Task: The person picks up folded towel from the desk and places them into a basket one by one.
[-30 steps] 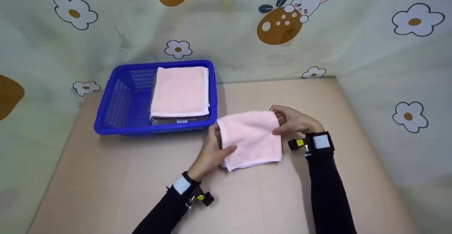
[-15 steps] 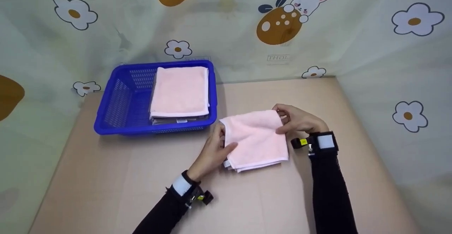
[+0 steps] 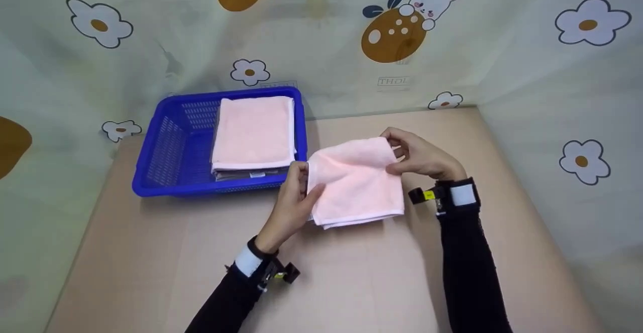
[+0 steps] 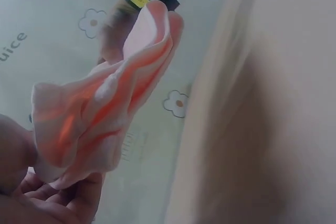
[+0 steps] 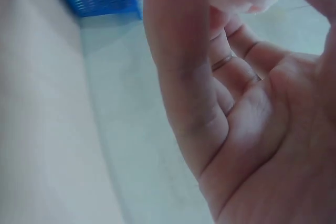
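Note:
A folded pink towel (image 3: 356, 187) with white edging is held up between both hands in the head view. My left hand (image 3: 291, 205) pinches its left edge, thumb on the front and fingers behind. At the upper right edge my right hand (image 3: 427, 157) pinches it the same way. From the left wrist, the towel (image 4: 100, 108) shows its folded layers from the side, raised off the tabletop. In the right wrist view, the fingers (image 5: 181, 51) of my right hand curl toward a pale bit of the towel at the top.
A blue plastic basket (image 3: 216, 190) stands at the back left. Inside it, on the right, lies a stack of folded towels with a pink one (image 3: 253, 132) on top and grey ones below. A patterned curtain (image 3: 331, 36) rises behind and beside the beige tabletop (image 3: 201, 252).
The pink towel and both hands have risen and moved slightly toward the back left. The head view has shifted a little. Both hands keep their grip on the towel.

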A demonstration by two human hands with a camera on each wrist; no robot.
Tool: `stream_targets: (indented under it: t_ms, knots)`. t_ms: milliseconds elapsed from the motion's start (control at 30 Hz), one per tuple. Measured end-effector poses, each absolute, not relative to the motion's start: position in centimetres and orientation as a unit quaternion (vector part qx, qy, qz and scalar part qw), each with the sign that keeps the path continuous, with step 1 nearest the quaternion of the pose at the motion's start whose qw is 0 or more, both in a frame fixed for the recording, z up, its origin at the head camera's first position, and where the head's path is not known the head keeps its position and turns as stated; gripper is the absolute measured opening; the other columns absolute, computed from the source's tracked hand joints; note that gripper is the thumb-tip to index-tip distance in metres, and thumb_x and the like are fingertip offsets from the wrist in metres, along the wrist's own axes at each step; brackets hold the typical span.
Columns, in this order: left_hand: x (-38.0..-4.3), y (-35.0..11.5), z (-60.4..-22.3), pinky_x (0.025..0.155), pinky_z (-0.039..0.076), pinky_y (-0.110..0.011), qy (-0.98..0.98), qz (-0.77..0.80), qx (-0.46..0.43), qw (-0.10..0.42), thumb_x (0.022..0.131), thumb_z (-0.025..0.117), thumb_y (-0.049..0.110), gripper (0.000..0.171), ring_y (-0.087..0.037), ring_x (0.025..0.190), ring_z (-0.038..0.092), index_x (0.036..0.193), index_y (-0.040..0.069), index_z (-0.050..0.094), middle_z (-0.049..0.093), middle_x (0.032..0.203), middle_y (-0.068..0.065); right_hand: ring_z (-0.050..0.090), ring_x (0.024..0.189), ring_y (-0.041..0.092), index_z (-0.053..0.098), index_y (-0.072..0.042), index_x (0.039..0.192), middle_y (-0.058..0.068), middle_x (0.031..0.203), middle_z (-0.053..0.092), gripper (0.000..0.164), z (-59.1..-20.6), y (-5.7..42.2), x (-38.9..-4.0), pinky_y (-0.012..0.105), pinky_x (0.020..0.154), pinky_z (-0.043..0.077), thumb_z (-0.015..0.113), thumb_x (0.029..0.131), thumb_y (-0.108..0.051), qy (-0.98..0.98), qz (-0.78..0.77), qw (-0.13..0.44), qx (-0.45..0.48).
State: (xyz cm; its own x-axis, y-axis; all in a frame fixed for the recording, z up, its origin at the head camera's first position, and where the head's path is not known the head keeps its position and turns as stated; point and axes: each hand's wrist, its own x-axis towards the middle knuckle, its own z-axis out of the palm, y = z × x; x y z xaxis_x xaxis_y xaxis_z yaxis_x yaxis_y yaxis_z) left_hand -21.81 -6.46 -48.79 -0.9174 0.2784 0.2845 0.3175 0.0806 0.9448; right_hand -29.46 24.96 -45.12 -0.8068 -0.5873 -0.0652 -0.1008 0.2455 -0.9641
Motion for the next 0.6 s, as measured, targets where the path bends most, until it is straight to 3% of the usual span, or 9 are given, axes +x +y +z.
stream_targets:
  t_ms: [400,600]
  knots:
    - [-24.1,-9.0,-44.5,0.071,0.064,-0.037,-0.718,-0.668,-0.194,0.033,0.103,0.058,0.003,0.03,-0.034,0.1,0.071,0.127,-0.001,0.041,0.057,0.124,-0.021,0.07,0.103,0.025,0.05,-0.003,0.127,0.011,0.119,0.062,0.053,-42.2,22.3,-30.7,0.033,0.078,0.063,0.079,0.084,0.002,0.757,-0.594,0.156,-0.222]
    - [-25.9,-12.0,-43.8,0.078,0.063,-0.032,-0.739,-0.657,-0.141,0.045,0.104,0.054,0.001,0.031,-0.035,0.112,0.067,0.131,-0.002,0.04,0.056,0.126,-0.021,0.065,0.083,0.018,0.047,-0.008,0.121,0.009,0.107,0.059,0.051,-41.9,18.7,-32.1,0.03,0.066,0.06,0.079,0.084,0.003,0.747,-0.623,0.113,-0.2]
